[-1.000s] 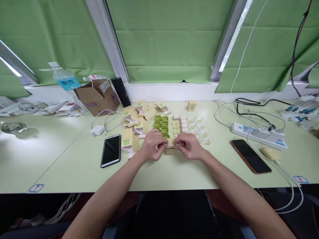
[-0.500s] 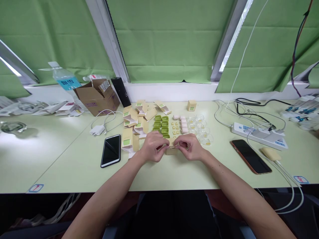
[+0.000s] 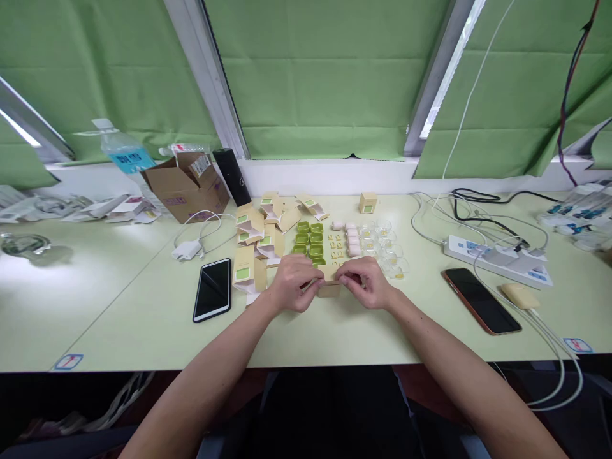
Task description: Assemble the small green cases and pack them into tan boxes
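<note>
Between my two hands a small kraft cardboard box [image 3: 329, 290] stands near the front of the table. My left hand [image 3: 297, 282] is closed at the box's left side, fingertips on its top edge. My right hand [image 3: 366, 282] pinches at the right side of the same edge. Just beyond are green square cups [image 3: 316, 238] in two columns, small yellow pieces [image 3: 333, 245], pale pink capped pieces [image 3: 352, 241] and clear plastic domes [image 3: 382, 239]. Unfolded and partly folded kraft boxes [image 3: 250, 223] lie to the left. One closed kraft box [image 3: 368, 202] stands at the back.
A phone [image 3: 213, 290] lies left, another phone [image 3: 480, 301] right. Behind it are a power strip [image 3: 497, 260] and tangled cables. At the back left stand a brown carton [image 3: 191, 191], a black cylinder [image 3: 232, 176] and a water bottle [image 3: 125, 153]. A white charger [image 3: 187, 249] lies near the carton.
The box's top flap now lies flatter and closer to the box body. My right fingers have shifted slightly right along its edge; my left hand has barely moved.
</note>
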Demonstrator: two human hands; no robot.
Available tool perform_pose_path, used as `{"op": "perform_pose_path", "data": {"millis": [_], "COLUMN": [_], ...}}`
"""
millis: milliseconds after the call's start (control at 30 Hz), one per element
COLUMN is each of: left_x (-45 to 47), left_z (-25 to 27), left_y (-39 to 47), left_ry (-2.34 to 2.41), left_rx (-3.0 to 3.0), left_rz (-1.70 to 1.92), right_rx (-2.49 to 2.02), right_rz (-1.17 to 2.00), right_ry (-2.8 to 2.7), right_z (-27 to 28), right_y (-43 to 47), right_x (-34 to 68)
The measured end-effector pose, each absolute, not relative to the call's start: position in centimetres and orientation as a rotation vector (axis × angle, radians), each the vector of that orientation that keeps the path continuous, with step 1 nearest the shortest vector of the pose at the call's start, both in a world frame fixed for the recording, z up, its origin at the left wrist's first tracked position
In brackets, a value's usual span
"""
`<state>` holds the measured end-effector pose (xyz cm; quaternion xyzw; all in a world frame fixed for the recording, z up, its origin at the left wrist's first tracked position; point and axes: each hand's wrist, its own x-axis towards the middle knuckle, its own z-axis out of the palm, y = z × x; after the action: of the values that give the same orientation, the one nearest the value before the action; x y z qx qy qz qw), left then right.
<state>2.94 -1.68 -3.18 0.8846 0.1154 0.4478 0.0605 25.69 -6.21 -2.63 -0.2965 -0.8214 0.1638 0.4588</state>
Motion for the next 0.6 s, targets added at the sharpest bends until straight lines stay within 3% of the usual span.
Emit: {"op": "perform_pose_path", "data": {"millis": [600], "left_x": [2.82], "left_z": [-3.46], "left_y": [-1.55], "left_ry": [0.243], "left_rx": [2.584], "left_rz": [1.375], "right_rx": [-0.676], "right_rz": [0.4], "right_ry": [-2.025], "right_z": [-2.81], "right_y": [-5.93], "right_x": [26.29]}}
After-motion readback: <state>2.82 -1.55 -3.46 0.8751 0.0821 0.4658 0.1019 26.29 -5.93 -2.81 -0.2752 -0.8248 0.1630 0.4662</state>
